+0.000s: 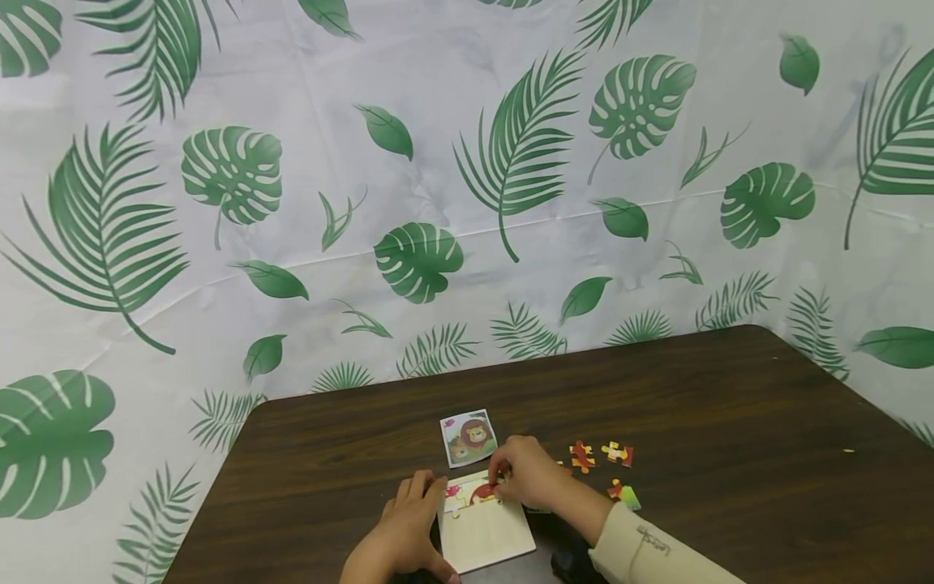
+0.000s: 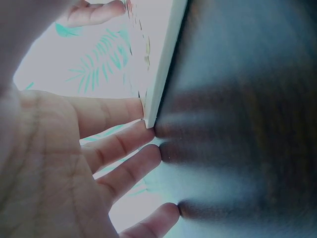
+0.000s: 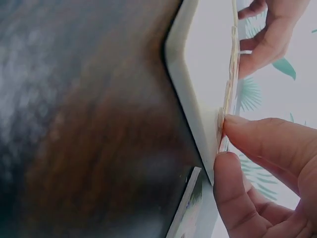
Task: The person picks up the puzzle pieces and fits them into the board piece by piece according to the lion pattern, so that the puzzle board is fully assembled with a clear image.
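A pale wooden puzzle board (image 1: 487, 535) lies on the table, with joined jigsaw pieces (image 1: 456, 496) along its far side. My left hand (image 1: 406, 523) spans the board's left side. In the left wrist view its fairly straight fingers (image 2: 116, 114) touch the board's corner and the tabletop, while in the head view the thumb reaches the near edge. At the far right corner, my right hand (image 1: 531, 477) pinches a jigsaw piece (image 3: 221, 121) between thumb and finger, against the board. Most of that piece is hidden by the fingers.
A picture card (image 1: 469, 438) with a lion lies just beyond the board. Right of my right hand are loose jigsaw pieces (image 1: 582, 457), some partly behind the forearm. A dark object (image 1: 572, 564) sits under the right wrist. A leaf-printed cloth (image 1: 438, 162) hangs behind the table (image 1: 730, 438).
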Demonstrator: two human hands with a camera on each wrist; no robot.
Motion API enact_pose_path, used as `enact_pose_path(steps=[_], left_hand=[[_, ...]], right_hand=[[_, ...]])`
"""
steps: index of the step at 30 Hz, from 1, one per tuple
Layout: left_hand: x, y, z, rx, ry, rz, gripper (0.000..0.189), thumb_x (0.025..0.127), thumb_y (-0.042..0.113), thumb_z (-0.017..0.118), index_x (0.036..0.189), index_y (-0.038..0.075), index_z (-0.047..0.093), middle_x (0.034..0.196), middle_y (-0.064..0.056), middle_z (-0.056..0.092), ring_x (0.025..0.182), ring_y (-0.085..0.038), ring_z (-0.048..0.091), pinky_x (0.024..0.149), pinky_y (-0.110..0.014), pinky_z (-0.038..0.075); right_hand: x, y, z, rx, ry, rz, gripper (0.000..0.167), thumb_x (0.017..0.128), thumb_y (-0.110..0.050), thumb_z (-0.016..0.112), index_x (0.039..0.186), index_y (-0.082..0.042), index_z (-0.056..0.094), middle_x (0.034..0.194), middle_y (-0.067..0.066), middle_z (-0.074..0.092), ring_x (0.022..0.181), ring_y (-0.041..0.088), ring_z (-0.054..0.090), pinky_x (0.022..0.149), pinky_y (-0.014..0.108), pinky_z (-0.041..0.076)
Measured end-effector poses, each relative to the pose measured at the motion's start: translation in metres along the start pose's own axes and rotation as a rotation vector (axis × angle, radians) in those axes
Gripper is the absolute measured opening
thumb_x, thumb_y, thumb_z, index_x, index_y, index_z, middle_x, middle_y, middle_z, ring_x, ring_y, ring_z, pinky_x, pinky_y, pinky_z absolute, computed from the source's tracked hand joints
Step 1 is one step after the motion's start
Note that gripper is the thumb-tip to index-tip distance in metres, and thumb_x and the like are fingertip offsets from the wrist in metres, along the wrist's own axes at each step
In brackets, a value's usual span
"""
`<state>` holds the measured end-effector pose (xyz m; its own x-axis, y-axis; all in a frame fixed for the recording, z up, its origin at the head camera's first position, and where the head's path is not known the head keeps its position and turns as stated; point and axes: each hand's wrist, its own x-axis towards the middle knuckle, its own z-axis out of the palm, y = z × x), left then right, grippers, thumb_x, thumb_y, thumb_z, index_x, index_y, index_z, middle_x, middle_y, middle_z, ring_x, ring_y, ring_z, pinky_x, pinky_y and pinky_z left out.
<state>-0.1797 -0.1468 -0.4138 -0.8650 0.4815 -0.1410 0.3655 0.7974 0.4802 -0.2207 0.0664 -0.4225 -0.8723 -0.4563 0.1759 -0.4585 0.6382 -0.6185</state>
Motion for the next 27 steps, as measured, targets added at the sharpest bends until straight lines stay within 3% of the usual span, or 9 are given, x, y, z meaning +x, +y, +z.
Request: enact_pose_path(steps=[7,15,27], left_hand=[[0.0011,-0.0022,0.002,-0.01,-0.001,-0.004,0.109,0.05,0.04,0.089,0.136,-0.002,0.039,0.131,-0.017,0.031,0.12,-0.039,0.029,0.088,-0.061,0.03],[0.0013,-0.0032,0.0034,-0.019,-0.002,0.0,0.108,0.05,0.039,0.089,0.137,-0.001,0.038,0.131,-0.016,0.031,0.12,-0.039,0.028,0.088,-0.061,0.029],[0.0005,-0.0021,0.0022,-0.012,0.003,0.008,0.108,0.05,0.038,0.089,0.136,-0.002,0.038,0.129,-0.016,0.032,0.119,-0.04,0.028,0.088,-0.061,0.029]], right_hand=[[0.0017,-0.0019,0.0023,-0.034,-0.01,-0.02,0.019,0.064,0.001,0.075,0.062,-0.016,0.066,0.074,-0.004,0.057,0.073,0.014,0.053,0.062,0.028,0.043],[0.0017,-0.0022,0.0039,-0.085,-0.036,0.012,0.024,0.061,-0.013,0.084,0.06,-0.018,0.061,0.071,-0.004,0.048,0.069,0.011,0.041,0.058,0.025,0.036],[0.0042,-0.0076,0.0066,-0.134,-0.032,0.073,0.027,0.063,-0.013,0.082,0.069,-0.014,0.056,0.07,-0.002,0.045,0.062,0.012,0.041,0.051,0.025,0.036]])
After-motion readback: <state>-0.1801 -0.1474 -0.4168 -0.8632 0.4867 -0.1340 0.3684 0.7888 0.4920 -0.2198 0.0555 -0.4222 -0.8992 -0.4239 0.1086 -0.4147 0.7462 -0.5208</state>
